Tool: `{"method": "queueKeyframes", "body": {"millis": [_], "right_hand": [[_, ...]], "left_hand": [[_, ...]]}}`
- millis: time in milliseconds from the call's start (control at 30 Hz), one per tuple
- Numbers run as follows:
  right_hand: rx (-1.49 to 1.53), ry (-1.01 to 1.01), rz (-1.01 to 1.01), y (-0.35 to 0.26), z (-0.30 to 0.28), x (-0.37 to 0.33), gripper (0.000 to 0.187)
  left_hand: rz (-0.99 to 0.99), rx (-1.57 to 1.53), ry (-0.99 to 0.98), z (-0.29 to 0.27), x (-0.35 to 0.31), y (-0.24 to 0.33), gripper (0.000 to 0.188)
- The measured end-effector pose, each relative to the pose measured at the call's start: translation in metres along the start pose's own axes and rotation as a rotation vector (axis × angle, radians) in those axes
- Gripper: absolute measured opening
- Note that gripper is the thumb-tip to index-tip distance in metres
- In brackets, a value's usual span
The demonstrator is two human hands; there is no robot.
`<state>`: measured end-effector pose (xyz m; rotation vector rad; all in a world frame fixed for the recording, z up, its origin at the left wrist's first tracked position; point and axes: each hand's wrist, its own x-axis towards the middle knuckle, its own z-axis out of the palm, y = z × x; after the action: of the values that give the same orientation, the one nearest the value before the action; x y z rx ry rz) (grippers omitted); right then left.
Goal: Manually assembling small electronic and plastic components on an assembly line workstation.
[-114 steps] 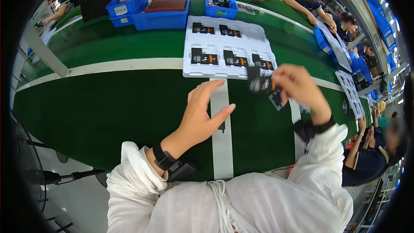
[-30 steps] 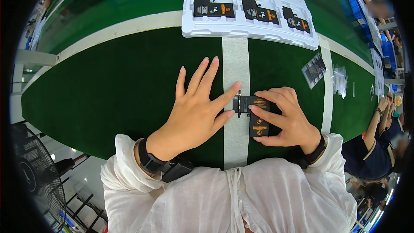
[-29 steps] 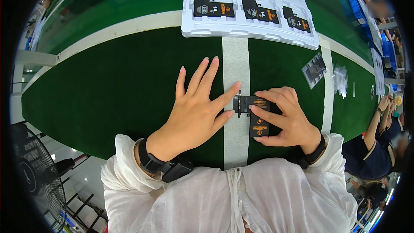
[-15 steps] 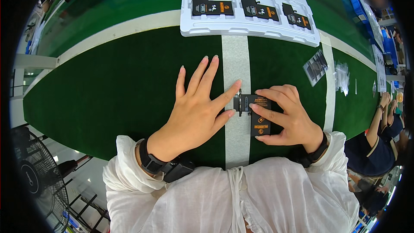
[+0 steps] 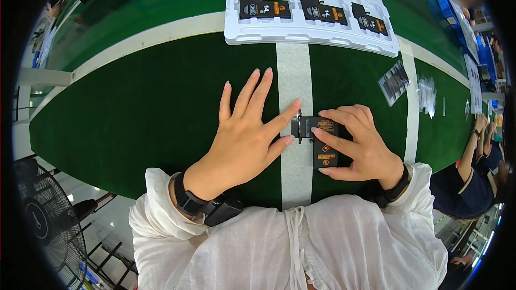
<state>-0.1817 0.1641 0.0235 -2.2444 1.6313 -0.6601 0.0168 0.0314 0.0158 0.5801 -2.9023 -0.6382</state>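
Over the strip (image 5: 295, 177), left hand (image 5: 231, 142) spread-fingered, right hand (image 5: 368, 147) pinching the battery (image 5: 325, 156), a tug could crease the tab (image 5: 300, 129).

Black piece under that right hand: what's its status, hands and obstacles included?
Right hand holding black piece. Left hand open beside the piece's tab, contact unclear. White tray ahead, apart from both hands, not in the way.
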Motion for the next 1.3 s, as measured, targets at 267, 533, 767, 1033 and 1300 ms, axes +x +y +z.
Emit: {"method": "queueKeyframes", "body": {"millis": [267, 533, 767, 1033, 1300], "right_hand": [[-0.013, -0.014, -0.006, 0.000, 0.000, -0.001, 0.058], [-0.059, -0.027, 0.010, -0.006, -0.001, -0.001, 0.056], [-0.054, -0.020, -0.012, -0.007, -0.003, -0.003, 0.057], [-0.069, -0.014, -0.028, -0.009, -0.004, -0.004, 0.062], [0.587, 0.600, 0.341, 0.004, 0.001, -0.009, 0.004]], "left_hand": [[0.005, -0.005, 0.001, -0.001, 0.000, 0.000, 0.051], [0.019, 0.004, -0.009, -0.003, 0.000, -0.001, 0.054], [0.106, -0.183, 0.074, -0.005, 0.005, -0.008, 0.040], [0.169, -0.357, 0.441, -0.003, 0.013, -0.013, 0.013], [0.208, -0.602, 0.450, 0.012, 0.024, 0.026, 0.024]]}}
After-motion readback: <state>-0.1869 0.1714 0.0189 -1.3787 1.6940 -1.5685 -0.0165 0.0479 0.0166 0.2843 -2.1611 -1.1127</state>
